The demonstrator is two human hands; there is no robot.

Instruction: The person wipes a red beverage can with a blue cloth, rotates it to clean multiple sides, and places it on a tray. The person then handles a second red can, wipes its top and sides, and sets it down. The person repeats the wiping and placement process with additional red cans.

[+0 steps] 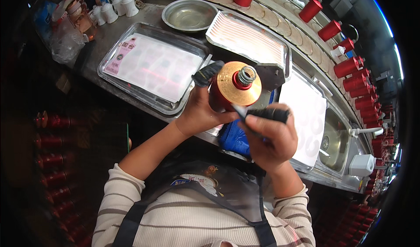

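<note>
My left hand (pixel 197 109) is closed round a red bottle (pixel 218 99) with a gold shoulder and an uncapped clear glass neck. The bottle is tilted, its neck toward me. A black cover wraps a fingertip of that hand. My right hand (pixel 273 135) pinches a small flat tool (pixel 239 112) with a pale pointed tip, close to the bottle's lower edge. Whether the tip touches the bottle I cannot tell, and its kind is unclear. Black wrapping shows on the right index finger too. Below the hands lies a blue cloth (pixel 235 138).
A metal tray (pixel 101 67) with pink-and-white label sheets stands left, a round metal basin (pixel 166 17) behind it. A tray with striped sheets (pixel 245 33) is at the back. White sheets (pixel 302 120) and a sink (pixel 336 140) lie right. Red bottles (pixel 348 66) line a curved conveyor (pixel 297 39).
</note>
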